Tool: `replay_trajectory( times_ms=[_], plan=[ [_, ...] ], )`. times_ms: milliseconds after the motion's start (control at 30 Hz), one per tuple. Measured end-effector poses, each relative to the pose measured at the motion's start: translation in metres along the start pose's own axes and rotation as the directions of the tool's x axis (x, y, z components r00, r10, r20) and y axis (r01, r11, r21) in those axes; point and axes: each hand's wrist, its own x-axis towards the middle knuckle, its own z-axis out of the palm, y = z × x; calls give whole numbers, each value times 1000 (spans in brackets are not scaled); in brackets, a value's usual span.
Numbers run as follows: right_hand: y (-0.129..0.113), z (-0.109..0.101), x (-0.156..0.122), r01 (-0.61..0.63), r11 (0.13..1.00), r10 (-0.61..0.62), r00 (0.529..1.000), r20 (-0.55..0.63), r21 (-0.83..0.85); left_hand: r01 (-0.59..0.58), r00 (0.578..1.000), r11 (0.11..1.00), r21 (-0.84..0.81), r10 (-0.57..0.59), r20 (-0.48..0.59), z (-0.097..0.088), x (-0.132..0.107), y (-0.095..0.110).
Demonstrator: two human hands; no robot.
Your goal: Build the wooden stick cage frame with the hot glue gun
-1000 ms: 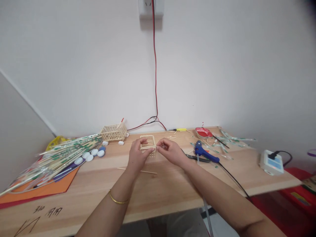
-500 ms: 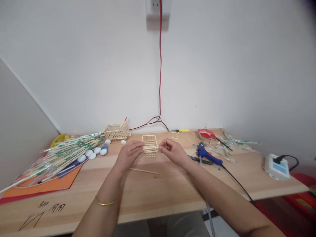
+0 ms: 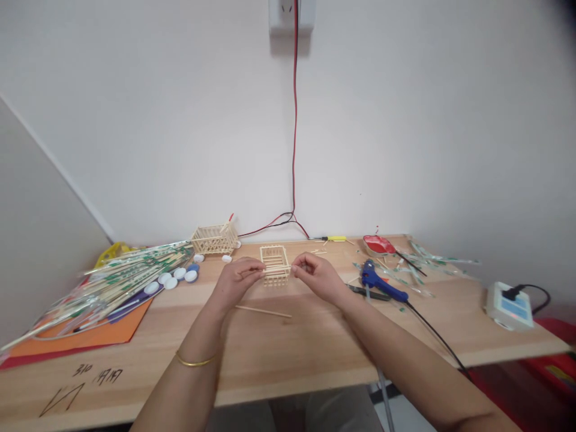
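A small open frame of thin wooden sticks (image 3: 273,250) stands on the table between my hands. Across its near part runs a thin wooden stick (image 3: 278,269). My left hand (image 3: 238,279) pinches this stick at its left end, thumb and fingers pressed together. At the other end, my right hand (image 3: 314,275) grips it between thumb and forefinger. Whether the stick touches the frame beneath, I cannot tell. One loose stick (image 3: 263,311) lies on the table nearer to me.
At back left is a stick-built cart (image 3: 214,240) with white cap wheels. Bagged sticks (image 3: 144,270) and bottle caps (image 3: 171,282) lie left. Right are a blue glue gun (image 3: 382,285), black-handled tool (image 3: 366,292), red dish (image 3: 378,245) and power strip (image 3: 510,306). A yellow-handled tool (image 3: 335,238) lies behind.
The whole view has shifted slightly, so things appear a little further right. Both hands keep their pinch on the stick over the frame.
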Motion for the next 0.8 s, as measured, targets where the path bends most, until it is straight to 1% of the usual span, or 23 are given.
replay_trajectory(
  times_ms=[133,400,600,700,800],
  plan=[
    [1,0,1,8,1000,-8,1000,1,-5,-27,999,1000,-1,27,29,-2,1,0],
    [-1,-1,0,10,1000,-10,1000,6,-5,-52,998,999,1,52,20,-2,2,4],
    [1,-1,0,12,1000,-12,1000,4,-1,-24,999,1000,-5,25,31,-2,3,5],
    [2,1,0,-6,999,6,1000,3,35,15,1000,1000,13,-16,27,-2,2,6],
    [4,3,1,-34,995,35,999,-8,89,74,997,997,26,-74,0,-1,2,5]
  ],
)
